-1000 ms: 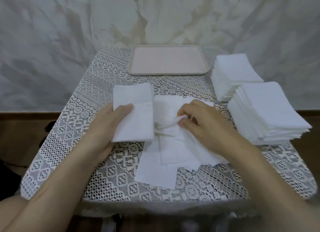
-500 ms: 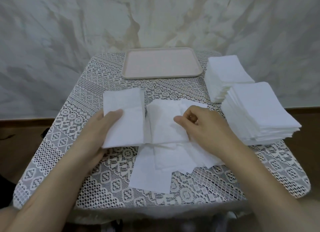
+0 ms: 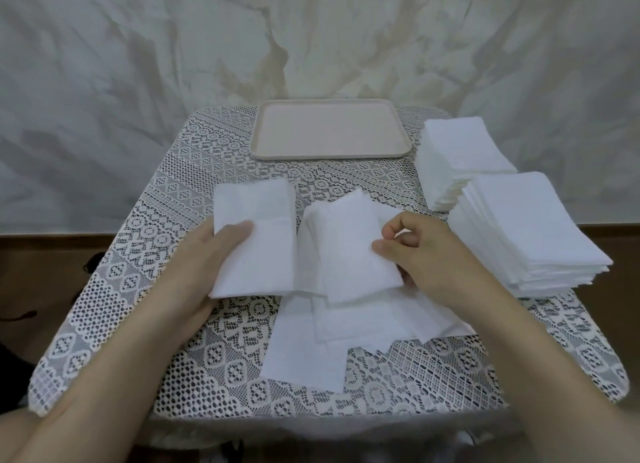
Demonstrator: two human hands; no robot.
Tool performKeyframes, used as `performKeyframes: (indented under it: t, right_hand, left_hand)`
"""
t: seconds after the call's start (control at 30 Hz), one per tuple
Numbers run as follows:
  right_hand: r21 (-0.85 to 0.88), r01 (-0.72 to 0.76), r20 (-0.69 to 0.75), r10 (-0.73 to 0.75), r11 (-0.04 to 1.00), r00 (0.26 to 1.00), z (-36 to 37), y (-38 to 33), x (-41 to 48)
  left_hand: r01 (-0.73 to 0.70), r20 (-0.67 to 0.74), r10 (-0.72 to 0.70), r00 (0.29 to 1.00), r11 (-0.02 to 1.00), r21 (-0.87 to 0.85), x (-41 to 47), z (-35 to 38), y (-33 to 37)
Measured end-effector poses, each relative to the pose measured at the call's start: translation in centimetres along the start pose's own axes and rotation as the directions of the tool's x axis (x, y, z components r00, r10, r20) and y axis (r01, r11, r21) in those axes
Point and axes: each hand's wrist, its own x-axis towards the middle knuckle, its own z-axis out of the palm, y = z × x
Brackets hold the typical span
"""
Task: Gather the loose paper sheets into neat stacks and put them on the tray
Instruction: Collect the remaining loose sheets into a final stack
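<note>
The fingertips [image 3: 381,247] of our right hand [image 3: 427,256] are pinching the edge of a single sheet [image 3: 349,241], thumb and forefinger curling onto it and lifting it on the near side of the tray [image 3: 329,156]. Our left hand [image 3: 204,268] is gripping a small gathered stack [image 3: 258,244], thumb on top and fingers underneath, just left of that sheet and also nearer us than the tray. Farther from the tray, toward us, several loose sheets [image 3: 308,355] are lying overlapped and askew on the lace tablecloth [image 3: 194,192]. We are judging the task to be early: the tray is holding nothing. Right of the tray, two tall stacks [image 3: 528,227] are waiting, the nearer one just beside our right forearm, which we are risking nudging. The path to the tray is looking unobstructed.
</note>
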Motion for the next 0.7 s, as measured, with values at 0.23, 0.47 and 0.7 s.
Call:
performKeyframes:
  t: [0.23, 0.47, 0.7]
  right_hand:
    - [-0.160, -0.006, 0.046, 0.014, 0.987, 0.999, -0.4, 0.1, -1.0]
    - [-0.325, -0.013, -0.135, -0.033, 0.946, 0.990, 1.3, -0.6, -0.5]
    - [-0.132, 0.043, -0.118, -0.059, 0.990, 0.991, 0.7, 0.1, 0.2]
  left_hand:
    - [-0.012, -0.007, 0.012, 1.000, 1.000, -0.001, -0.2, 0.5, -0.2]
    - [-0.031, -0.069, 0.027, 0.997, 0.998, -0.059, 0.0, 0.7, -0.5]
    - [-0.063, -0.078, 0.059, 0.995, 0.997, -0.049, 0.0, 0.9, -0.4]
